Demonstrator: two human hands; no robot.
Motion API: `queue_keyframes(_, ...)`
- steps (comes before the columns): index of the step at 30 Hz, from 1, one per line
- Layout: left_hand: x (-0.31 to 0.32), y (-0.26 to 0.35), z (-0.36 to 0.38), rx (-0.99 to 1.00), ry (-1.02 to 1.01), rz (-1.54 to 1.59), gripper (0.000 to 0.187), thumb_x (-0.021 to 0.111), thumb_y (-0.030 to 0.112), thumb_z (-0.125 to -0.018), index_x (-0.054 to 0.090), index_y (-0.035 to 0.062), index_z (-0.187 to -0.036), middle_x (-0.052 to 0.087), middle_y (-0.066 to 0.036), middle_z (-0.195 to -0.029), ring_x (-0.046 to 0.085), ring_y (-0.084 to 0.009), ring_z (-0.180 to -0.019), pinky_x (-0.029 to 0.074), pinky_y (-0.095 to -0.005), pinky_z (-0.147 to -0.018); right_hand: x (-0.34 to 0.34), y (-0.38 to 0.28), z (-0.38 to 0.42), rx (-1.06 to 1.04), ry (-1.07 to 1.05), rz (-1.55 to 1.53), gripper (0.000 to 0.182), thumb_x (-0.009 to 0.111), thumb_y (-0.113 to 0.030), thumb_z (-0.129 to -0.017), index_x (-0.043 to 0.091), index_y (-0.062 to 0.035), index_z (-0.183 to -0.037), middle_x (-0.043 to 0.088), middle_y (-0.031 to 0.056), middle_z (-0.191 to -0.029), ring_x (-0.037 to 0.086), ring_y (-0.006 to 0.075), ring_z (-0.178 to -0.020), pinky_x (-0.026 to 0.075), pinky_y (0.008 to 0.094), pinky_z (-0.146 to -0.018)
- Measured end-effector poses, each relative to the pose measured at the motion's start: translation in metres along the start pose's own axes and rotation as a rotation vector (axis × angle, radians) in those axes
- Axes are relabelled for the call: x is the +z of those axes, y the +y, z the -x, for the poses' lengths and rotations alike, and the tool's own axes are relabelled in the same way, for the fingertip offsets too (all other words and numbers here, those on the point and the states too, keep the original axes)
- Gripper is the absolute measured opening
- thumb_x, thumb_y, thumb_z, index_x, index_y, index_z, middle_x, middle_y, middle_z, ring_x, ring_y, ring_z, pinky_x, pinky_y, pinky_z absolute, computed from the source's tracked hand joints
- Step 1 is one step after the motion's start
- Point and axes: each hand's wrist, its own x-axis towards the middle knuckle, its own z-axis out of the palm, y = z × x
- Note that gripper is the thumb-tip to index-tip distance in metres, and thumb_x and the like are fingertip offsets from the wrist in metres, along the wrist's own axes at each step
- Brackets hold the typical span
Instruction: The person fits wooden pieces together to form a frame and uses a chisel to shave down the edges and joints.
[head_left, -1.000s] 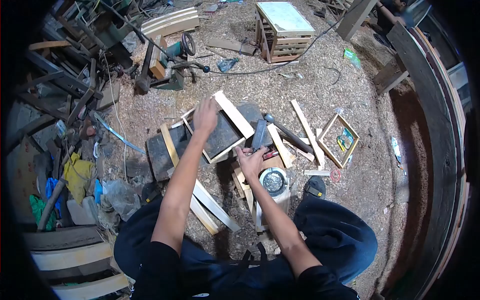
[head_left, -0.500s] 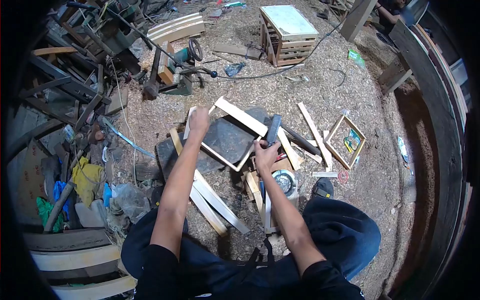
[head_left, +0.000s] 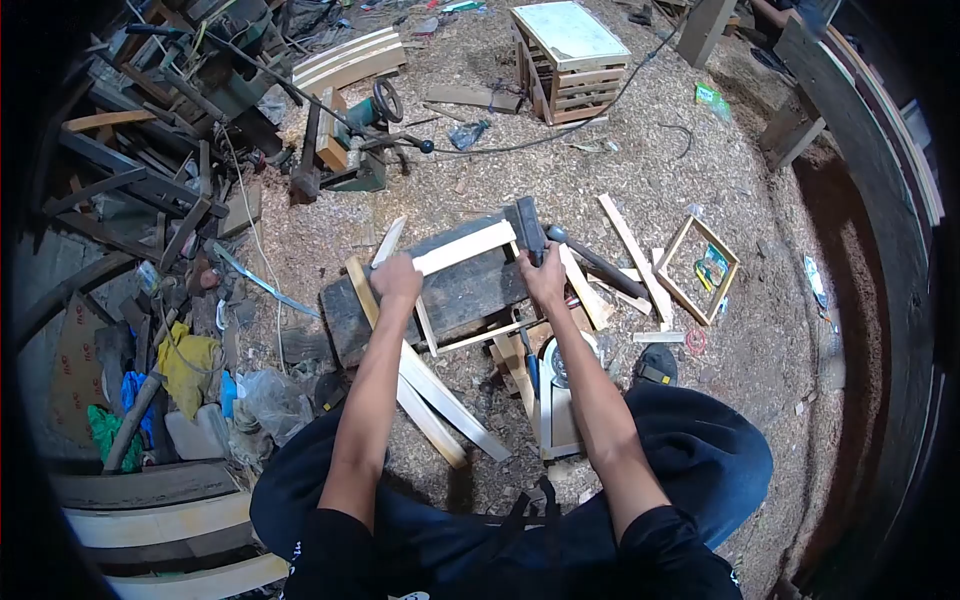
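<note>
A light wooden frame (head_left: pixel 465 248) rests over a dark, worn block (head_left: pixel 470 290) on the ground between my knees. My left hand (head_left: pixel 398 278) is closed around the frame's left corner. At its right end, my right hand (head_left: pixel 543 278) grips a dark, flat-sided tool (head_left: pixel 530 226), held upright against the frame's corner; its exact kind I cannot make out. Just right of that hand lies a hammer (head_left: pixel 600 262) with a dark handle. Below the right hand, a round tin (head_left: pixel 560 365) is partly hidden by my forearm.
A small wooden frame (head_left: pixel 697 270) and loose wood strips (head_left: pixel 636 258) lie to the right. Curved strips (head_left: pixel 450 420) lie near my left knee. A slatted crate (head_left: pixel 572 60) stands ahead, a machine with a handwheel (head_left: pixel 387 102) at upper left. A person (head_left: pixel 785 15) is at top right.
The wooden frame has turned so its long top piece now slopes up to the right. My left hand has moved down, my right hand up a little, and the dark tool has tilted leftward.
</note>
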Motion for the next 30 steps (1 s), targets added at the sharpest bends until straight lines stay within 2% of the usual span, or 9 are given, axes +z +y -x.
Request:
queue_keyframes(3,0.0,0.029,0.003,0.21,0.302,0.202,0.037,0.068,0.035,-0.084,0.068,0.0105,-0.113,0.067,-0.012,-0.111,0.063,-0.0334,-0.1,0.05,-0.0457,-0.084,0.001,-0.002,0.007,-0.099,0.105,-0.076,0.036,0.061,-0.03,-0.091,0.05,0.0011,-0.107,0.064,0.0248,-0.088,0.063,0.0415,-0.087,0.046,0.0492,-0.08)
queue_keyframes(4,0.004,0.036,0.002,0.21,0.304,0.207,0.037,0.068,0.035,-0.084,0.068,0.0105,-0.113,0.067,-0.012,-0.111,0.063,-0.0334,-0.1,0.05,-0.0457,-0.084,-0.003,-0.005,0.009,-0.103,0.071,-0.1,0.037,0.047,-0.036,-0.099,0.049,0.0004,-0.107,0.063,0.0294,-0.094,0.059,0.0467,-0.093,0.044,0.052,-0.08)
queue_keyframes(7,0.035,0.047,-0.009,0.393,0.493,0.322,0.038,0.066,0.034,-0.086,0.065,0.0096,-0.115,0.066,-0.01,-0.115,0.061,-0.0308,-0.105,0.044,-0.0431,-0.093,-0.016,-0.01,0.006,-0.013,-0.048,0.084,0.04,0.038,-0.039,-0.101,0.049,-0.0012,-0.109,0.061,0.0325,-0.096,0.057,0.0508,-0.094,0.042,0.0549,-0.08)
queue_keyframes(11,0.05,0.04,-0.022,0.378,0.266,0.409,0.037,0.068,0.035,-0.085,0.064,0.0168,-0.117,0.067,-0.009,-0.115,0.061,-0.0314,-0.107,0.041,-0.0444,-0.092,-0.022,-0.014,0.003,-0.018,-0.12,0.127,0.04,0.035,-0.04,-0.102,0.048,-0.0038,-0.109,0.062,0.0332,-0.095,0.056,0.0534,-0.093,0.042,0.057,-0.078)
queue_keyframes(16,0.039,0.044,-0.038,0.21,-0.049,0.423,0.035,0.07,0.039,-0.084,0.064,0.0265,-0.116,0.066,-0.008,-0.119,0.058,-0.0305,-0.115,0.036,-0.0493,-0.096,-0.026,-0.039,-0.001,-0.153,-0.048,-0.041,0.038,0.041,-0.031,-0.102,0.041,-0.0138,-0.135,0.061,0.0301,-0.079,0.059,0.0514,-0.08,0.042,0.0527,-0.07)
queue_keyframes(19,0.042,0.042,-0.047,0.202,-0.045,0.45,0.038,0.075,0.041,-0.079,0.065,0.0261,-0.112,0.069,-0.005,-0.112,0.06,-0.0297,-0.111,0.033,-0.051,-0.099,-0.037,-0.058,0.003,-0.109,-0.157,-0.061,0.037,0.043,-0.03,-0.101,0.042,-0.0132,-0.134,0.062,0.0302,-0.081,0.06,0.0502,-0.081,0.044,0.0505,-0.071)
queue_keyframes(24,0.046,0.042,-0.061,0.171,-0.151,0.455,0.04,0.076,0.043,-0.078,0.064,0.0285,-0.113,0.066,-0.003,-0.119,0.054,-0.0301,-0.12,0.029,-0.0534,-0.103,0.001,0.008,-0.011,-0.412,-0.047,0.143,0.032,0.045,-0.028,-0.1,0.052,-0.0113,-0.126,0.065,0.0276,-0.095,0.061,0.0496,-0.089,0.048,0.0512,-0.078)
queue_keyframes(28,0.057,0.037,-0.076,0.17,-0.24,0.503,0.042,0.076,0.043,-0.077,0.064,0.0287,-0.114,0.063,-0.003,-0.125,0.05,-0.0307,-0.125,0.025,-0.0542,-0.105,-0.028,-0.052,0.001,-0.008,-0.18,0.032,0.032,0.045,-0.03,-0.1,0.053,-0.0136,-0.126,0.064,0.029,-0.099,0.06,0.0498,-0.092,0.047,0.0531,-0.078)
queue_keyframes(30,0.042,0.043,-0.067,0.136,-0.256,0.464,0.043,0.076,0.043,-0.076,0.064,0.0288,-0.114,0.062,-0.003,-0.126,0.047,-0.0319,-0.127,0.024,-0.0546,-0.106,-0.025,-0.052,0.006,-0.053,-0.137,0.022,0.032,0.045,-0.031,-0.1,0.053,-0.0145,-0.126,0.063,0.0296,-0.1,0.06,0.0499,-0.092,0.047,0.0528,-0.077)
